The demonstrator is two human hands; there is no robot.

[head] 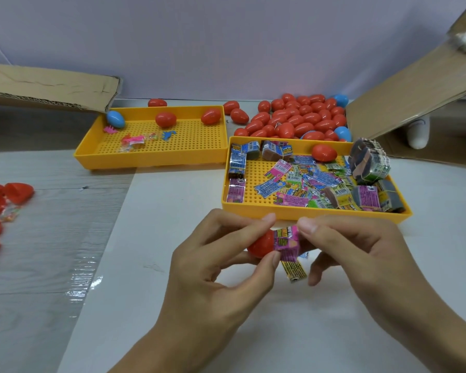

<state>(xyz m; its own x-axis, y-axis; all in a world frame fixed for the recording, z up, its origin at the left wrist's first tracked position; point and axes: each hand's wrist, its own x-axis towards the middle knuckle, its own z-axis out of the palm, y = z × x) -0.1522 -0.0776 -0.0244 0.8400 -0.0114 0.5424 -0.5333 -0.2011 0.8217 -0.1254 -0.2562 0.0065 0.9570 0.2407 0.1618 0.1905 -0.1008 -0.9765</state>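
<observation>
I had the red egg [261,244] in my left hand [213,265], fingers curled round its blunt end and thumb beneath. I held it in the air above the surface [172,319], just in front of the near yellow tray [315,215]. My right hand [361,254] pinched the pink paper slip [287,242] against the egg's other end, forefinger on top.

I judged the egg to be light, hollow plastic: stiff, smooth and apt to squirt out of a loose grip. The place to hold it was round its widest part, firmly but without squeezing. The slip was thin, glossy paper, folded. It would crease at a touch and spring open if let go, so it was best held by the fold, close to the egg.

Much of it was covered. The slip and my fingertips hid the egg's rim, so it was possibly only a half shell; I could not say. A yellow strip [293,270] hung below the pink one with a bit of blue behind it. I could not tell whether these were one sheet or several. The lower fingers of my right hand were tucked out of sight, and the print was too small to read.
</observation>
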